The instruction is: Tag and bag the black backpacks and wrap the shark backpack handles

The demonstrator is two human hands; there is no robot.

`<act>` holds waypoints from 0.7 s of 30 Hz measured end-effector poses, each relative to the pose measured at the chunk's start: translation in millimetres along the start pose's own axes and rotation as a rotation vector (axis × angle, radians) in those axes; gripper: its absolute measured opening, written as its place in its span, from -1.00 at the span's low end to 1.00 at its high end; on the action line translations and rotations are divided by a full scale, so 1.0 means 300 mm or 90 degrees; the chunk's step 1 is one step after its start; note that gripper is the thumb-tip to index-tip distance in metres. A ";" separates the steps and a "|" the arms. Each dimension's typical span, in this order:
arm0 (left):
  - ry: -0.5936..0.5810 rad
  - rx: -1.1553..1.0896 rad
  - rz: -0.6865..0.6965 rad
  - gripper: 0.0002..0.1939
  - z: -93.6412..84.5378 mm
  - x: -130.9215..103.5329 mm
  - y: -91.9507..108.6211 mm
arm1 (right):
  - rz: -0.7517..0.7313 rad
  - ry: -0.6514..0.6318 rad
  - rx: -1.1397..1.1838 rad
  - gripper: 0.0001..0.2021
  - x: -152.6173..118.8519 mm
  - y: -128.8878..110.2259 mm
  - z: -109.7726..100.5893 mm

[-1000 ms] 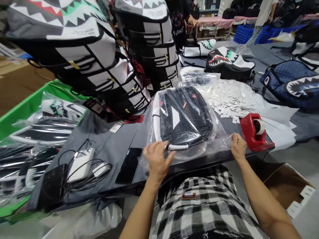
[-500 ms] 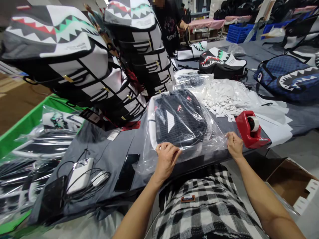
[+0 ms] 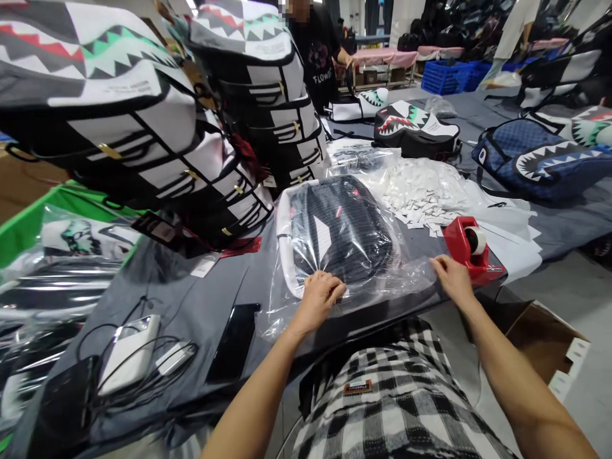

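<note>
A black backpack with a white edge (image 3: 339,233) lies flat inside a clear plastic bag (image 3: 411,271) on the grey table. My left hand (image 3: 319,298) presses down on the near edge of the bagged backpack, fingers curled on the plastic. My right hand (image 3: 449,278) pinches the bag's loose open end at the right, just in front of a red tape dispenser (image 3: 466,247).
Tall stacks of shark-mouth backpacks (image 3: 143,140) stand at the left and centre. A heap of white paper tags (image 3: 421,191) lies behind the bag. A phone (image 3: 233,341), a power bank and cables (image 3: 131,354) lie near left. A cardboard box (image 3: 549,344) sits on the floor right. A person in black stands at the back.
My left hand has moved forward from the loose plastic onto the backpack's near edge. My right hand has slid a little toward the tape dispenser while holding the bag.
</note>
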State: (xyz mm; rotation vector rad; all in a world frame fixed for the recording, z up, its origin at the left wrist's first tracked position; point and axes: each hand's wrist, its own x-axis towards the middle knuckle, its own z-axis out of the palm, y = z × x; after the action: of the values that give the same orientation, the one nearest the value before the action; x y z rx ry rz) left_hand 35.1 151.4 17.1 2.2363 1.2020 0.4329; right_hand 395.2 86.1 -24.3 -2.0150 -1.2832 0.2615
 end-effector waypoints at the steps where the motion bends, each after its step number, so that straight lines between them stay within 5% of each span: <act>1: 0.003 -0.002 0.003 -0.69 0.001 0.000 -0.002 | -0.020 0.064 -0.036 -0.47 -0.008 0.019 -0.064; 5: 0.033 -0.012 0.019 -0.70 0.012 0.002 -0.017 | 0.011 0.268 -0.150 -0.60 -0.017 0.121 -0.316; 8: 0.050 -0.018 0.029 -0.69 0.022 0.000 -0.024 | 0.153 0.235 -0.118 -0.69 -0.009 0.193 -0.402; 13: 0.074 -0.021 0.031 -0.70 0.028 -0.002 -0.022 | 0.314 0.207 0.134 -0.68 0.009 0.237 -0.364; 19: 0.067 -0.053 0.012 -0.69 0.020 0.001 -0.019 | 0.289 0.198 0.101 -0.73 0.057 0.230 -0.329; 21: 0.061 -0.049 0.009 -0.69 0.018 0.003 -0.018 | 0.198 0.191 0.042 -0.72 0.076 0.229 -0.325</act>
State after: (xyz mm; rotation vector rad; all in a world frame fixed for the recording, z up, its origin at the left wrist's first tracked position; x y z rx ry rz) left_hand 34.8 152.7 9.7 2.1809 1.1978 0.5887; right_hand 505.4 43.7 4.8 -2.0984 -0.7682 0.1366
